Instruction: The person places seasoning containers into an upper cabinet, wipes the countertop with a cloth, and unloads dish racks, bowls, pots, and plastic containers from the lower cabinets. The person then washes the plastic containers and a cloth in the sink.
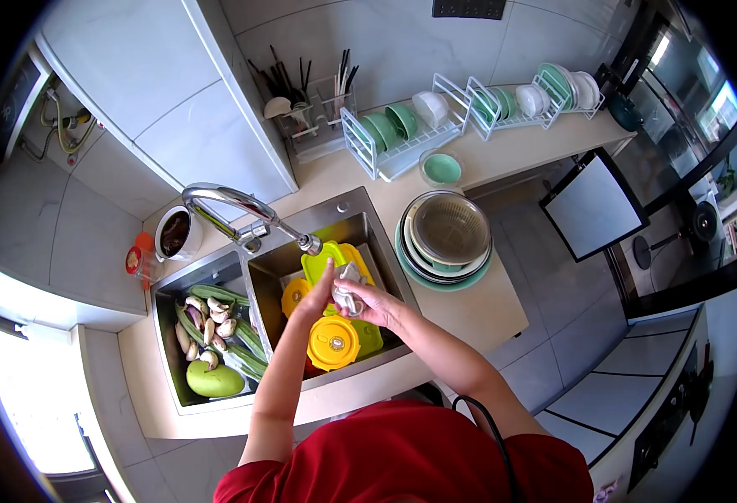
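Over the right sink basin (270,272), my two hands meet around a crumpled white cloth (350,277). My right hand (373,305) is closed on it from the right, and my left hand (318,295) presses against it from the left with fingers together. Part of the cloth is hidden by the fingers. Below them in the basin lie a round yellow lid (333,344), a second yellow lid (295,295) and a bright green piece of plasticware (322,261). The chrome faucet (310,243) ends just above my hands; no running water is visible.
The left basin holds garlic bulbs (226,327), long green vegetables (251,339) and a large green fruit or gourd (215,380). Stacked bowls with a metal strainer (450,228) stand right of the sink. Behind are dish racks (419,138), a small green bowl (441,168) and a white pot (186,245).
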`<control>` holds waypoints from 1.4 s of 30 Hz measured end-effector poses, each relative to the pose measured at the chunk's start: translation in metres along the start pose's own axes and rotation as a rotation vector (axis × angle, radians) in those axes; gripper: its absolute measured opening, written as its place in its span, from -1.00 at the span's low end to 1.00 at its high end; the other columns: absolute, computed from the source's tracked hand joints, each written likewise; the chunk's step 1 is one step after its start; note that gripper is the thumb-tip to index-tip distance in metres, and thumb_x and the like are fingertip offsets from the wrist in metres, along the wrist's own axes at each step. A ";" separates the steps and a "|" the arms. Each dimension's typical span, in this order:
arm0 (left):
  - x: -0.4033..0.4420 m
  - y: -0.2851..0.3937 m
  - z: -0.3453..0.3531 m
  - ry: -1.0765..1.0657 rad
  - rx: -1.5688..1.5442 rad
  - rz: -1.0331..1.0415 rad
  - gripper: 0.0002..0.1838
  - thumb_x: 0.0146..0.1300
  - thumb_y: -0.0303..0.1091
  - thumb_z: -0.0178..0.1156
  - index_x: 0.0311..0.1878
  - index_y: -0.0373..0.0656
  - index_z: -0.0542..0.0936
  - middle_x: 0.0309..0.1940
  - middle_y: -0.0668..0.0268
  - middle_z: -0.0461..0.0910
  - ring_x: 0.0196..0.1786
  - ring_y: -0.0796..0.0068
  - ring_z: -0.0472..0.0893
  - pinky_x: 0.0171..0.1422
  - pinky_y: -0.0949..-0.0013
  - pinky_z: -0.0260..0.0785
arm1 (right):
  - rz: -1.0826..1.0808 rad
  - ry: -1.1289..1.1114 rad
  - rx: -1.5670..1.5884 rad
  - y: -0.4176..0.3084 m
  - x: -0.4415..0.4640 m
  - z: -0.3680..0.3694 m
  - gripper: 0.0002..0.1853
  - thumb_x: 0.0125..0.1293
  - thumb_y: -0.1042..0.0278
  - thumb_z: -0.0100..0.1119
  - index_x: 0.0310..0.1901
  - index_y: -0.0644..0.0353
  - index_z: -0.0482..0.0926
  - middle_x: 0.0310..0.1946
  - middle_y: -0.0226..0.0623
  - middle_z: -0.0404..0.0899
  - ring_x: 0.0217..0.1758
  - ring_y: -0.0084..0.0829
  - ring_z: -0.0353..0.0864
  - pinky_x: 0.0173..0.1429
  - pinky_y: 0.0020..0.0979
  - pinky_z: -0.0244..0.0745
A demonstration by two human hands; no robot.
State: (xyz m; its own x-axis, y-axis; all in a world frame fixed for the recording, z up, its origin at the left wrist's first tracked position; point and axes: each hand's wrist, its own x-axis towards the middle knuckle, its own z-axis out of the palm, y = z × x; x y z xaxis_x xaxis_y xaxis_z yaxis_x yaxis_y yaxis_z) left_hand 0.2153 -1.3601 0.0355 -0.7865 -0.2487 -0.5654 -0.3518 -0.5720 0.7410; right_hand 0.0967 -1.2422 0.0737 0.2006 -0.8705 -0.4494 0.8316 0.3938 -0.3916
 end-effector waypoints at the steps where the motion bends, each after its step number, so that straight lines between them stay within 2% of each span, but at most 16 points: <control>1: -0.013 0.009 0.008 -0.089 -0.216 0.015 -0.24 0.28 0.35 -0.36 0.36 0.02 0.17 0.09 0.14 0.43 0.17 0.31 0.41 0.18 0.34 0.35 | -0.001 -0.001 -0.001 0.000 -0.001 0.001 -0.51 0.12 0.05 0.30 -0.06 0.20 0.40 -0.30 -0.21 0.50 -0.41 -0.46 0.55 -0.47 -0.58 0.51; 3: -0.027 0.021 0.032 -0.139 -0.375 0.167 -0.23 0.26 0.34 -0.26 0.39 0.02 0.11 0.11 0.13 0.40 0.13 0.27 0.45 0.18 0.29 0.36 | 0.145 -0.309 0.350 -0.001 -0.002 0.003 -0.55 0.16 0.11 0.26 -0.07 0.26 0.40 -0.30 -0.16 0.48 -0.40 -0.45 0.53 -0.48 -0.59 0.50; 5: -0.030 0.024 0.042 -0.315 -0.538 0.414 -0.22 0.24 0.24 -0.05 0.41 0.03 0.05 0.10 0.16 0.39 0.08 0.23 0.46 0.18 0.22 0.37 | 0.147 -0.299 0.323 0.007 0.001 0.008 -0.54 0.17 0.11 0.26 -0.08 0.30 0.39 -0.30 -0.12 0.47 -0.39 -0.44 0.52 -0.52 -0.61 0.45; 6: -0.023 0.022 0.034 -0.353 -0.609 0.439 -0.18 0.18 0.06 0.17 0.41 0.02 0.04 -0.09 0.22 0.47 -0.02 0.24 0.50 0.12 0.20 0.40 | 0.140 -0.313 0.283 0.007 0.002 0.008 -0.54 0.16 0.11 0.28 -0.08 0.28 0.39 -0.31 -0.14 0.48 -0.39 -0.45 0.52 -0.51 -0.61 0.45; 11: -0.025 0.061 0.033 -0.098 -0.151 0.367 -0.32 0.18 -0.18 0.23 0.33 -0.09 0.20 -0.46 0.43 0.41 -0.34 0.53 0.49 -0.20 0.45 0.44 | 0.123 -0.268 -0.114 -0.012 0.011 0.001 -0.57 0.08 0.15 0.36 -0.13 0.16 0.38 -0.39 -0.35 0.46 -0.42 -0.58 0.52 -0.47 -0.63 0.46; 16: 0.001 0.058 0.028 0.069 -0.063 0.378 -0.64 0.26 -0.32 0.14 0.12 -0.13 0.45 -0.48 0.41 0.45 -0.40 0.63 0.47 -0.31 0.49 0.38 | 0.059 -0.085 -0.468 -0.028 0.019 0.000 -0.72 0.12 0.29 0.28 -0.19 0.08 0.41 -0.52 -0.52 0.38 -0.55 -0.67 0.38 -0.55 -0.67 0.26; 25: 0.054 0.009 0.026 0.633 0.465 0.409 -0.73 0.27 -0.26 0.03 -0.23 -0.23 0.64 -0.65 0.35 0.48 -0.56 0.57 0.47 -0.39 0.45 0.35 | -0.090 0.313 -1.030 0.002 0.040 -0.025 -0.76 0.06 0.24 0.27 -0.36 0.13 0.42 -0.74 -0.47 0.35 -0.75 -0.64 0.32 -0.69 -0.54 0.20; 27: 0.059 -0.002 0.027 0.753 0.570 0.362 -0.72 0.26 -0.24 0.03 -0.27 -0.21 0.66 -0.67 0.31 0.48 -0.57 0.53 0.47 -0.38 0.41 0.36 | -0.098 0.335 -1.132 0.009 0.040 -0.031 -0.70 0.05 0.16 0.27 -0.34 0.19 0.46 -0.68 -0.32 0.49 -0.67 -0.46 0.49 -0.61 -0.43 0.34; 28: 0.066 -0.014 0.023 0.801 0.652 0.410 -0.70 0.26 -0.22 0.01 -0.33 -0.22 0.65 -0.62 0.17 0.55 -0.52 0.31 0.55 -0.32 0.30 0.40 | -0.258 0.342 -1.263 0.019 0.044 -0.041 -0.68 0.05 0.14 0.26 -0.30 0.20 0.49 -0.62 -0.24 0.54 -0.57 -0.34 0.56 -0.52 -0.36 0.41; 29: 0.064 -0.017 0.027 0.802 0.652 0.410 -0.70 0.26 -0.22 0.01 -0.33 -0.22 0.65 -0.62 0.17 0.55 -0.52 0.31 0.55 -0.32 0.30 0.40 | -0.423 0.347 -1.390 0.027 0.050 -0.052 -0.66 0.05 0.11 0.25 -0.27 0.21 0.52 -0.56 -0.16 0.60 -0.48 -0.21 0.62 -0.43 -0.29 0.47; 30: 0.062 -0.019 0.031 0.837 0.692 0.360 -0.65 0.27 -0.18 -0.02 -0.35 -0.24 0.64 -0.53 0.06 0.57 -0.40 0.14 0.57 -0.21 0.20 0.41 | -0.395 0.336 -1.509 0.034 0.058 -0.063 -0.65 0.08 0.10 0.23 -0.20 0.19 0.55 -0.40 -0.08 0.63 -0.26 -0.07 0.62 -0.22 -0.21 0.50; 32: 0.062 -0.025 0.039 0.907 0.728 0.297 -0.55 0.29 -0.09 -0.07 -0.41 -0.31 0.60 -0.42 -0.08 0.58 -0.27 -0.09 0.57 -0.06 0.07 0.40 | -0.429 0.336 -1.426 0.048 0.059 -0.079 -0.67 0.09 0.13 0.22 -0.20 0.18 0.55 -0.37 -0.08 0.63 -0.23 -0.08 0.61 -0.20 -0.21 0.49; 35: 0.066 -0.036 0.045 1.021 0.763 0.206 -0.51 0.32 -0.06 -0.11 -0.39 -0.34 0.59 -0.42 -0.13 0.57 -0.24 -0.14 0.56 -0.03 0.05 0.40 | -0.467 0.355 -1.330 0.064 0.063 -0.095 -0.73 0.13 0.19 0.17 -0.19 0.16 0.55 -0.31 -0.07 0.62 -0.16 -0.05 0.59 -0.16 -0.19 0.48; 37: 0.066 -0.039 0.046 1.027 0.783 0.238 -0.49 0.31 -0.01 -0.10 -0.32 -0.34 0.58 -0.39 -0.15 0.56 -0.24 -0.17 0.55 -0.03 0.04 0.39 | -0.465 0.421 -1.378 0.065 0.061 -0.099 -0.58 0.07 0.07 0.22 -0.23 0.31 0.51 -0.37 0.05 0.59 -0.21 0.05 0.58 -0.18 -0.11 0.48; 41: 0.051 -0.029 0.036 0.981 0.874 0.192 -0.34 0.22 0.20 -0.06 -0.10 -0.35 0.51 -0.23 -0.19 0.55 -0.16 -0.19 0.54 0.00 0.02 0.38 | -0.498 0.331 -1.430 0.028 0.031 -0.072 -0.46 -0.02 0.16 0.33 -0.10 0.40 0.40 -0.27 0.08 0.57 -0.16 0.04 0.57 -0.11 -0.17 0.48; 42: 0.045 -0.023 0.034 1.025 0.860 0.018 -0.32 0.14 0.25 0.06 -0.07 -0.30 0.48 -0.21 -0.06 0.57 -0.15 0.03 0.59 -0.05 0.14 0.44 | -0.528 0.278 -1.434 0.020 0.029 -0.073 -0.40 -0.05 0.20 0.37 -0.05 0.42 0.37 -0.24 0.09 0.56 -0.14 0.03 0.56 -0.09 -0.20 0.49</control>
State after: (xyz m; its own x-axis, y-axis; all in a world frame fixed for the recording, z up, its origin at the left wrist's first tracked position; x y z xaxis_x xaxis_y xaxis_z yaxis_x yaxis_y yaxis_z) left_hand 0.1708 -1.3315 0.0056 -0.1939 -0.9378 -0.2878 -0.8491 0.0135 0.5281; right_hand 0.0816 -1.2377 -0.0062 -0.1789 -0.9803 -0.0838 -0.4328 0.1549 -0.8881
